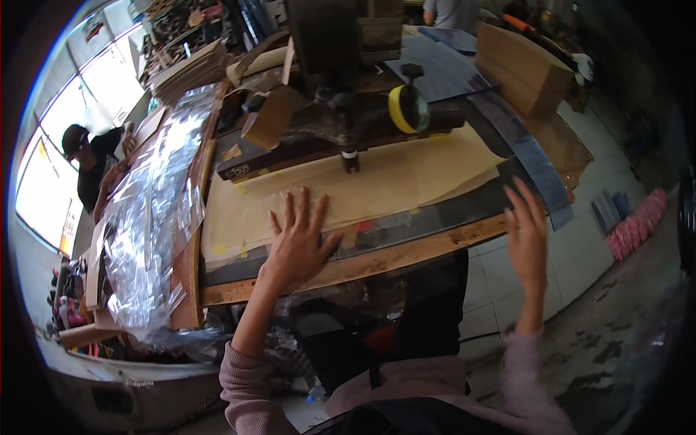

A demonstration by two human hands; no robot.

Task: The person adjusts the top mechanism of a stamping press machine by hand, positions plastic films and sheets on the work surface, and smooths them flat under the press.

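Nearest: forearms in pink sleeves [250, 395], both reaching fwd to the worktop [391, 264], bare wood along its front edge. R hand [527, 232] is by the R end, a bit blurred, fingers up & slightly parted; grip loose, nothing in it that I can see, contact w/ the worktop unclear. L hand [299, 235] is palm down, fingers fanned fwd, thumb out to the R — grip wide open, closed on nothing, seemingly just flat over the paper's near edge.

Past the wood comes a dark mat [471, 194], & on it the paper [413, 174]: long tan sheet, mid-worktop, R end curling up a little. Prob. v. light, floppy over its length, easy to crease or tear; looks smooth, so may slide if not pinned. Best hold: pinch the curled R end, thumb vs. fingers, other hand flat on the L part — avoid bunching the middle.

Behind it: dark bar [304, 148] across the paper's far side, then roll of yellow tape [396, 110].
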